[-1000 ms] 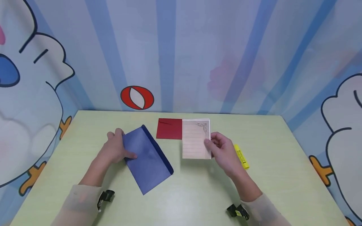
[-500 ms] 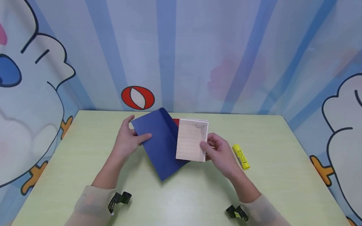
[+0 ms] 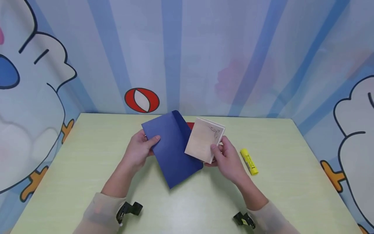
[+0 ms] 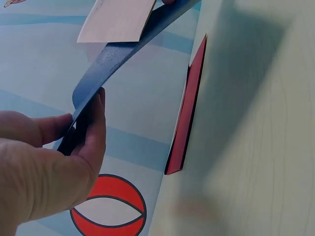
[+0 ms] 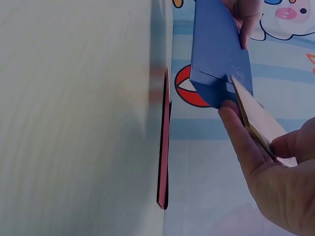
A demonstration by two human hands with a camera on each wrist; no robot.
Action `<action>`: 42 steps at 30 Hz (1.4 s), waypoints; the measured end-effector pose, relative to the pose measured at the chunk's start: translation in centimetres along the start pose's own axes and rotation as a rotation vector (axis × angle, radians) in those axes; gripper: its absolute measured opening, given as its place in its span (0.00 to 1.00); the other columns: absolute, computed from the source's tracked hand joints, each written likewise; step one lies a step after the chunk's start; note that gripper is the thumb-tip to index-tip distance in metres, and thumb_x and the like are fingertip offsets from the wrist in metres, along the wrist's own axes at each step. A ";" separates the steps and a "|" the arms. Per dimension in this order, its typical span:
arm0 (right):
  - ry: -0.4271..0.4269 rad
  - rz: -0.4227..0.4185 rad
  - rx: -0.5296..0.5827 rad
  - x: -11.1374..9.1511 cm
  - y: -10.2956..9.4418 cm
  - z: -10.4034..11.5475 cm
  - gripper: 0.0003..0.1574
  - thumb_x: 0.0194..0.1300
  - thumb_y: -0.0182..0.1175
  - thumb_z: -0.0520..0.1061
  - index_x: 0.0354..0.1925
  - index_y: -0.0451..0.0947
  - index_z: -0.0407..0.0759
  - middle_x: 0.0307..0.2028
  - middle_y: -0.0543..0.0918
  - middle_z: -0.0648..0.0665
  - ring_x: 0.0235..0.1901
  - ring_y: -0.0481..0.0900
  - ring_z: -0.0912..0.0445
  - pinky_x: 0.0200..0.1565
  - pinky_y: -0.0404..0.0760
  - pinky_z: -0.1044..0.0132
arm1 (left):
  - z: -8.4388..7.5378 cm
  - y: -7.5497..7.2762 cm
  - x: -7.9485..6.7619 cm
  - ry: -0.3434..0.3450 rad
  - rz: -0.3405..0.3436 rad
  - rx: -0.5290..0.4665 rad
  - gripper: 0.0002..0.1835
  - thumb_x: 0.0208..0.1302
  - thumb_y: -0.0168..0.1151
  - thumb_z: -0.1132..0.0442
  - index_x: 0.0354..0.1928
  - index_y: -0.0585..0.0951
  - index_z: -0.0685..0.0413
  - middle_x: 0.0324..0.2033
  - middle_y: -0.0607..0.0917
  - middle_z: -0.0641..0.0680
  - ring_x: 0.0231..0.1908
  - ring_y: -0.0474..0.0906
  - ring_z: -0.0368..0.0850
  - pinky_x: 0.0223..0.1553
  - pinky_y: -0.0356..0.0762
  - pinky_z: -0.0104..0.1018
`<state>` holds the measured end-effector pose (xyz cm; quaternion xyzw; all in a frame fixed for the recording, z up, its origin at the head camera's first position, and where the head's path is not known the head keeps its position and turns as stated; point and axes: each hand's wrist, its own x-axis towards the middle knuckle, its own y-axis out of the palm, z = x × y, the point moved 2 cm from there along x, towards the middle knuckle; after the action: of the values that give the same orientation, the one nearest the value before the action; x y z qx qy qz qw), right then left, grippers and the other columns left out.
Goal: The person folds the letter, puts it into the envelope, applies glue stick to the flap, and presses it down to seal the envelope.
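I have the left hand [image 3: 136, 148] pinching the blue envelope [image 3: 169, 149] and the right hand [image 3: 229, 162] the notepaper [image 3: 203, 139], above the table [image 3: 187, 208]. Judging, these 2 are being brought together; next calls for aligning paper with flap. The envelope's long axis runs far-left to near-right, flap rightward; the paper's, far-right to near-left. The red envelope [image 3: 190, 125] lies beyond.

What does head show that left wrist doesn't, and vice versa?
Head only: the yellow stick lying right of the right hand, plus both sleeves.

Left wrist only: most of the red envelope on the table; head catches just a sliver of it.

Both: the left hand holding the blue envelope, the cream paper, and the red-and-white ball drawing.
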<state>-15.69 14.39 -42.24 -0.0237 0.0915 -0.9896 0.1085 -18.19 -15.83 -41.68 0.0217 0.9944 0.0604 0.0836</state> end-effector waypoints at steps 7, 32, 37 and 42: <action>-0.006 -0.079 0.038 0.3 -0.3 -0.3 0.24 0.87 0.48 0.42 0.74 0.62 0.44 0.48 0.85 0.28 0.39 0.92 0.38 0.38 0.90 0.47 | 0.0 0.1 -0.1 -0.010 0.064 -0.063 0.23 0.80 0.58 0.69 0.71 0.69 0.67 0.42 0.90 0.55 0.36 0.90 0.45 0.41 0.88 0.39; -0.197 -0.164 -0.734 -1.0 0.9 2.3 0.18 0.72 0.71 0.41 0.55 0.78 0.40 0.32 0.84 0.49 0.27 0.76 0.57 0.25 0.79 0.67 | 0.5 3.7 -1.4 -0.018 0.025 -0.237 0.20 0.85 0.46 0.66 0.73 0.64 0.59 0.51 0.83 0.52 0.41 0.86 0.40 0.44 0.83 0.32; -0.342 -0.208 -0.855 -1.4 1.5 2.7 0.15 0.69 0.73 0.40 0.52 0.83 0.39 0.34 0.88 0.45 0.27 0.80 0.55 0.29 0.82 0.65 | 0.4 4.3 -1.8 -0.003 0.028 -0.254 0.19 0.85 0.46 0.65 0.72 0.64 0.59 0.52 0.84 0.52 0.43 0.86 0.41 0.47 0.84 0.34; -0.446 -0.237 -0.984 -1.7 1.9 2.7 0.12 0.68 0.74 0.39 0.49 0.86 0.39 0.38 0.89 0.42 0.31 0.87 0.52 0.33 0.87 0.61 | 0.5 5.0 -2.3 0.006 0.029 -0.213 0.22 0.87 0.45 0.62 0.76 0.63 0.58 0.61 0.81 0.56 0.53 0.83 0.42 0.56 0.80 0.35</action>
<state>-13.44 12.43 -40.04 -0.2906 0.5149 -0.8064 -0.0107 -15.73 -10.90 -41.15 0.0269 0.9822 0.1672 0.0814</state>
